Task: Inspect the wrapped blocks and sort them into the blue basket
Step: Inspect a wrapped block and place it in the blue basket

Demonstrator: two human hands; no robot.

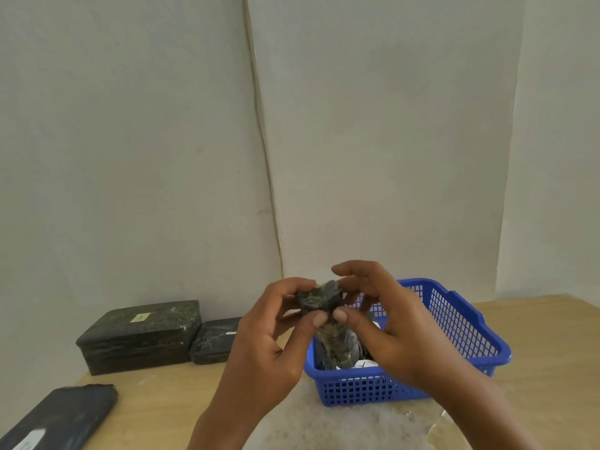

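Both hands are up on a small wrapped block (319,298), dark and crinkly in its clear film, held in the air just above the near-left corner of the basket (461,323). The left hand (272,332) pinches it from the left, thumb tip pressed on the front of the wrap, fingers curled round the back edge. The right hand (386,326) pinches it from the right, thumb beside the left thumb, index finger arched over the top, the other fingers curled behind. The two thumbs are almost touching on the block's lower front.

Below the held block, inside the basket, more wrapped pieces (337,347) are heaped against the left wall, and a white label (362,364) shows at the bottom. The basket is blue, with lattice sides, and sits on the table (535,345), a pale wooden top.

Left of the basket, and hard up to the wall (130,157), lies a mid-sized wrapped block (214,341) with a small white tag. Touching or just beside that, further left again, stands the big block (139,336), dark and box-shaped, a yellow sticker on its top face. Well to the left of the basket and nearer the camera, a flat block (61,417) in black wrap lies slanted at the table's edge, a white label on its near end.

In front of the basket, a worn, whitish patch (341,423) shows on the table top.
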